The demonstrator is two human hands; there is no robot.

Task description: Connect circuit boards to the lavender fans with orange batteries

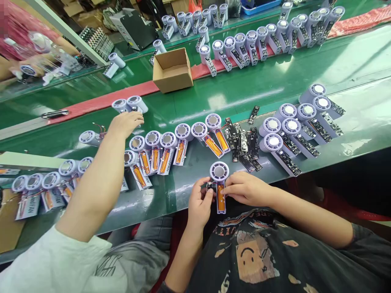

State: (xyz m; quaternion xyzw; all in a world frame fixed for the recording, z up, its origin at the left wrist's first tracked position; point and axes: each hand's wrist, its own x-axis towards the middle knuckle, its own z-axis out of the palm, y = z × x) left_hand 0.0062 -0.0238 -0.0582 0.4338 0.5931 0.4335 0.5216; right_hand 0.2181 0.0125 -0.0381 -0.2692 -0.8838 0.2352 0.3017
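A dark T-shirt [259, 260] with a smiley print is seen closest, and the left hand [200, 203] and right hand [247, 189] are held just above it. A small white fan [219, 171] is held at the front edge of the green bench [171, 199], with an orange battery [221, 199] laid on a white strip below its round head. A tiny black part [209, 186] is pinched by the left fingers [204, 191], and the fan is gripped by the right fingers [229, 186]. Next to them, more fans with orange batteries [166, 150] are set in a row, and black circuit boards [246, 146] are heaped. Farther right, white fan bodies [290, 126] are laid with boards. A co-worker's hand [125, 124] is held just by two fans [130, 104]. A cardboard box [172, 70] is seen beyond.
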